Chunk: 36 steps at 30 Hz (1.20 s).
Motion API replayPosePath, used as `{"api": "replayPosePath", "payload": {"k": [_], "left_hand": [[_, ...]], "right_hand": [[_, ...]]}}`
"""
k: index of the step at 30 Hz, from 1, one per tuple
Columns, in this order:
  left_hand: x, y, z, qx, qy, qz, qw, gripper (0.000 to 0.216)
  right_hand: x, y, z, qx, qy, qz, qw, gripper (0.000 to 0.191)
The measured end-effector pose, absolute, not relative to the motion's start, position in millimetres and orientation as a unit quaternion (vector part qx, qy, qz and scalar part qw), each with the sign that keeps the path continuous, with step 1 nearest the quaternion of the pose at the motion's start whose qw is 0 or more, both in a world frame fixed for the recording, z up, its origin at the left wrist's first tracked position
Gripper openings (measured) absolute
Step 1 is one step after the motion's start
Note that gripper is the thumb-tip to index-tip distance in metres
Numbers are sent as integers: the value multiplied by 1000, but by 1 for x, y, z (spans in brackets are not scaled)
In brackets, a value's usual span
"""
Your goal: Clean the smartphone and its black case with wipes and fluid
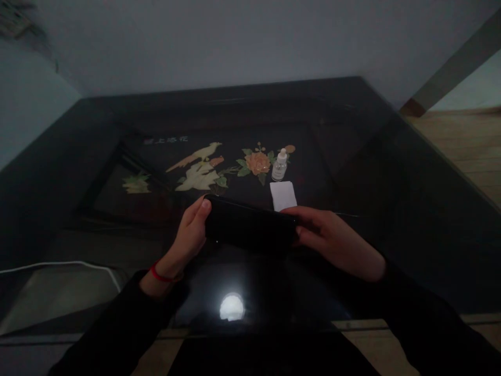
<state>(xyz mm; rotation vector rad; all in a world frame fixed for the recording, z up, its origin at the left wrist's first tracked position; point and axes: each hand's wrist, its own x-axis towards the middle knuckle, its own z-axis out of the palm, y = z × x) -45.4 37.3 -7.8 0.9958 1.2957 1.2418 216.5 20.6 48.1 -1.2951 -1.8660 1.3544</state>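
Observation:
A dark, flat, rectangular slab that looks like a black tablet (250, 224) is held level between my two hands, above the dark glossy tabletop. My left hand (191, 230) grips its left end, thumb on the top edge. At its right end, my right hand (326, 235) has its fingers closed around the corner. The dim light hides the tablet's face and lower edge. Just beyond the right fingers lies a white folded cloth or paper (283, 195), partly behind the hand. A small clear bottle with a white dropper cap (279, 166) stands upright behind it.
The black table (344, 141) bears an inlaid picture of a bird (201, 156) and a flower (258, 163). A white cable (78, 262) runs in from the left edge. Lamp light (232, 307) reflects near the front. A pale wall (219, 42) rises behind.

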Motion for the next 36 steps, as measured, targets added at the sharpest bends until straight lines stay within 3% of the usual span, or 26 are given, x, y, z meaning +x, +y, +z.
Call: {"api": "replayPosePath", "payload": {"k": [7, 13, 16, 24, 27, 32, 36], "left_hand": [[-45, 33, -2, 376, 539, 545, 520, 41], [-33, 33, -1, 307, 547, 557, 545, 40], [-30, 28, 5, 291, 539, 569, 549, 42], [-27, 10, 15, 318, 428, 475, 700, 35], [-32, 5, 19, 325, 359, 426, 764, 43], [-40, 2, 29, 279, 210, 334, 876, 87], [-43, 2, 29, 229, 177, 315, 904, 81]], "right_hand": [[219, 28, 49, -461, -687, 502, 251, 35], [216, 37, 34, -541, -619, 424, 381, 36], [212, 38, 32, -533, -632, 404, 392, 34], [202, 44, 30, -552, -590, 388, 444, 32], [201, 45, 27, -550, -585, 411, 432, 35], [200, 49, 23, -538, -573, 487, 380, 38], [199, 50, 23, -517, -564, 536, 356, 41]]}}
